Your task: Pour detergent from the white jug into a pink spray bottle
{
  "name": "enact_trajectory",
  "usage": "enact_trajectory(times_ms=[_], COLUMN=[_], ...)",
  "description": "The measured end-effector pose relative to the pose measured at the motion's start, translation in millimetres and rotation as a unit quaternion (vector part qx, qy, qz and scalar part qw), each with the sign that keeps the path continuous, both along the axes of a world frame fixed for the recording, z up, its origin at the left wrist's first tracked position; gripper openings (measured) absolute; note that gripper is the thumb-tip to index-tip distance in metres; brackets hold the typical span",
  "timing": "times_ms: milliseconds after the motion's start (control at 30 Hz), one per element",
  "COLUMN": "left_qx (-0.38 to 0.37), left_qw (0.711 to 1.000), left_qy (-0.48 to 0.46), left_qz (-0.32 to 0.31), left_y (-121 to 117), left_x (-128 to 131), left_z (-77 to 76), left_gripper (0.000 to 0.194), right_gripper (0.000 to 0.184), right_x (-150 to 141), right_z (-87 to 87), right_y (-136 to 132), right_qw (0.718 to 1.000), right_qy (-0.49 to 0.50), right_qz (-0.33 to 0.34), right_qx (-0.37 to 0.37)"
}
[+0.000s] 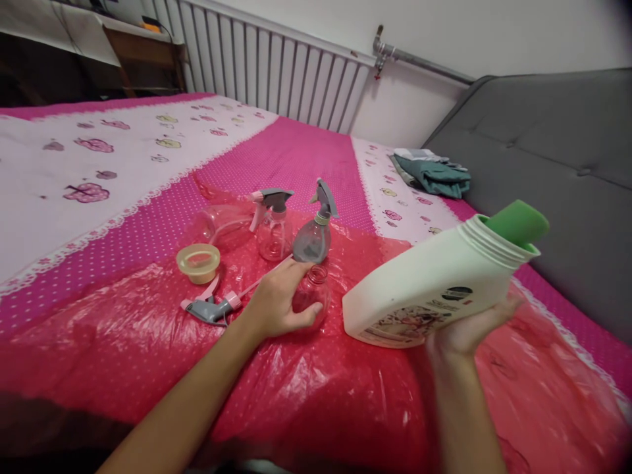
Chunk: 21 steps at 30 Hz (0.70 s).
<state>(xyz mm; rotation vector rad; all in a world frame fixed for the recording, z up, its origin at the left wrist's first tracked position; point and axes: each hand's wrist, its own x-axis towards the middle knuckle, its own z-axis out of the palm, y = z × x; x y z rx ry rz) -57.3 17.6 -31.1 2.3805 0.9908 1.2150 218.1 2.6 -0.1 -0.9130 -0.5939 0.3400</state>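
Note:
My left hand [279,299] is curled round a small clear pink bottle [317,284] with an open neck, standing on the red plastic sheet [296,388]. On the right, my right hand [467,332] supports a large white jug [419,289] from below and behind. The jug leans to the right, and a green pouring spout [518,222] shows at its mouth. A loose grey and pink spray head [212,309] lies left of my left hand. Behind stand a pink spray bottle [274,238] and a grey spray bottle [313,242]. A pale yellow cap [198,266] rests at left.
Another clear pink bottle [214,224] seems to lie behind the cap. The sheet covers part of a pink and white bedspread [316,151]. Folded clothes [434,172] sit by the grey headboard [557,131]. A white radiator [276,66] lines the wall.

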Motion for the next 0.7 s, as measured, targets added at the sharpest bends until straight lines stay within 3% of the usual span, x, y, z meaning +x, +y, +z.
enact_trajectory(times_ms=[233, 533, 700], left_qx=[0.016, 0.034, 0.032], left_qw=[1.0, 0.999, 0.999], left_qy=[-0.006, -0.005, -0.005], left_qz=[0.001, 0.002, 0.003], left_y=[-0.9, -2.1, -2.2], left_x=[2.5, 3.8, 3.9], left_z=[0.9, 1.7, 2.1], left_gripper=[0.051, 0.044, 0.044], right_gripper=[0.075, 0.063, 0.06], right_x=[7.0, 22.8, 23.5], right_z=[2.2, 9.0, 15.6], right_y=[-0.8, -6.7, -13.4], right_qw=[1.0, 0.998, 0.998], right_qy=[-0.021, 0.045, 0.013], right_qz=[0.004, -0.049, -0.023], right_qx=[0.002, 0.01, 0.049])
